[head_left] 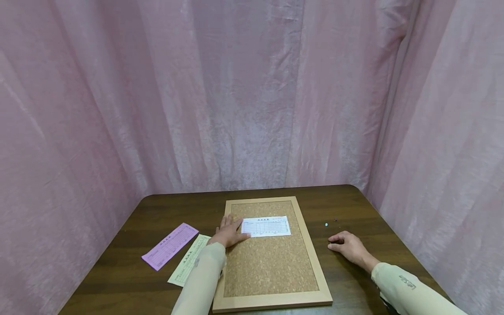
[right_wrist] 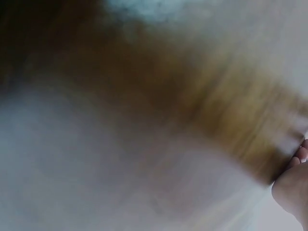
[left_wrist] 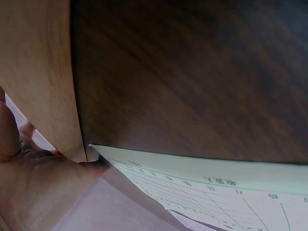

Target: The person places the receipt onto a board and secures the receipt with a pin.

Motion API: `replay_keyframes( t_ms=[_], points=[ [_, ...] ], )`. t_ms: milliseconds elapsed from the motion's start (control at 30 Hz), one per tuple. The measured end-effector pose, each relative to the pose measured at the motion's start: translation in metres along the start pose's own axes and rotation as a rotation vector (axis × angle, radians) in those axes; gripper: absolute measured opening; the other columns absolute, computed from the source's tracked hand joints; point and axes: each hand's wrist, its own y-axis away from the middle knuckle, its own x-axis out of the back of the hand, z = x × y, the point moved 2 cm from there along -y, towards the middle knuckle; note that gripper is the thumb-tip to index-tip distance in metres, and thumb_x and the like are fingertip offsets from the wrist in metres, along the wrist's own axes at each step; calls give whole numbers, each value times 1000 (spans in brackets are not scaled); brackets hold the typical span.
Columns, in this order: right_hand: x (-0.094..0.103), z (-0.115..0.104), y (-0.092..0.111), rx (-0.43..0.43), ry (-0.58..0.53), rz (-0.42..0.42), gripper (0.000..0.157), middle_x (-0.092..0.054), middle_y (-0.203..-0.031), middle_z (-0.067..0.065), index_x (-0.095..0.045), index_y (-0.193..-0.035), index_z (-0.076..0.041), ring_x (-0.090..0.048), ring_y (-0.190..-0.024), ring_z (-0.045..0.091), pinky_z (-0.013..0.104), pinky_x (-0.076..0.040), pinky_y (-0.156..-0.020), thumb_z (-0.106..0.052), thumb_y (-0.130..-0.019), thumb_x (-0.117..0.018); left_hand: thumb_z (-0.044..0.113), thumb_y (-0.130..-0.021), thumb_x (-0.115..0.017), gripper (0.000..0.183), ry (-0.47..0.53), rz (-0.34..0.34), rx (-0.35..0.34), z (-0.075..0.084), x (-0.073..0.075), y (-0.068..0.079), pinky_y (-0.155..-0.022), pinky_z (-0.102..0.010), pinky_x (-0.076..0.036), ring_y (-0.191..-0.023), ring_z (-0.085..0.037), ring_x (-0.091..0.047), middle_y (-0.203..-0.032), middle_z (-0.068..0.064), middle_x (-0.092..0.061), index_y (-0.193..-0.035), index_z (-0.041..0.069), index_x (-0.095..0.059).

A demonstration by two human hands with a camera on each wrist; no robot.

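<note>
Hands well apart. Left hand (head_left: 228, 233), lower centre of the head view: fingers extended and spread over the left side of the corkboard (head_left: 271, 267), thumb at the lower-left corner of the white slip (head_left: 266, 226); presumably this steadies the paper. Right hand (head_left: 351, 249), lower right: thumb and fingertips drawn close together above the table (head_left: 346, 201); cannot tell whether anything is pinched, and the right wrist view is blurred.

White slip lies on the board's upper half, roughly level. Two tiny bits (head_left: 326, 224) sit right of the board, probably for easy right-hand reach. Purple slip (head_left: 170, 246) and green slip (head_left: 190, 260), lower left, lie off the board, likely to leave the cork free.
</note>
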Motion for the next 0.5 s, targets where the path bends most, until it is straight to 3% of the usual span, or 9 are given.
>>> replay_keyframes(
  t_ms=[500],
  points=[
    [1, 0, -1, 28, -10, 7, 19, -67, -103, 9, -76, -99, -5, -62, -100, 33, 50, -48, -88, -20, -86, -78, 48, -93, -67, 77, 14, -12, 16, 4, 3, 4, -114, -65, -10, -149, -42, 1, -163, -22, -8, -155, 14, -36]
  ],
)
